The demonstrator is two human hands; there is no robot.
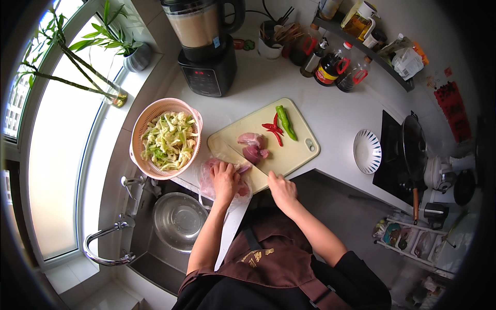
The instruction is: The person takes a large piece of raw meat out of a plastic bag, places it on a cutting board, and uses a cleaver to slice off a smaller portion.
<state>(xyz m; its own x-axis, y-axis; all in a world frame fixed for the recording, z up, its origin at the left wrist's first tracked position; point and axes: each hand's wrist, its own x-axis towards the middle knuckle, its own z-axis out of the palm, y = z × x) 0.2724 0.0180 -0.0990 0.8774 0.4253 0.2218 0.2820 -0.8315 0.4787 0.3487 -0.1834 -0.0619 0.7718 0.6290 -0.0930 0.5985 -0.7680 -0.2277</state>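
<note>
My left hand (225, 180) presses, fingers curled, on a clear plastic bag (245, 182) of raw pink meat at the near left edge of the cutting board. The right hand (283, 190) is closed around the handle of a kitchen knife, whose blade (248, 161) lies slantwise over the cream cutting board (302, 145). Just beyond the blade rest pieces of raw meat (254, 149). Farther up the board are red chili peppers (274, 128) and a green pepper (286, 123). My fingers hide the handle and part of the bag.
A pink colander (133, 149) of cauliflower stands left, above a sink (155, 267) holding a metal basin (180, 221). A blender (207, 69) and sauce bottles (327, 71) stand at the back. To the right are a patterned dish (367, 151) and a lidded pan (414, 151) on the cooktop.
</note>
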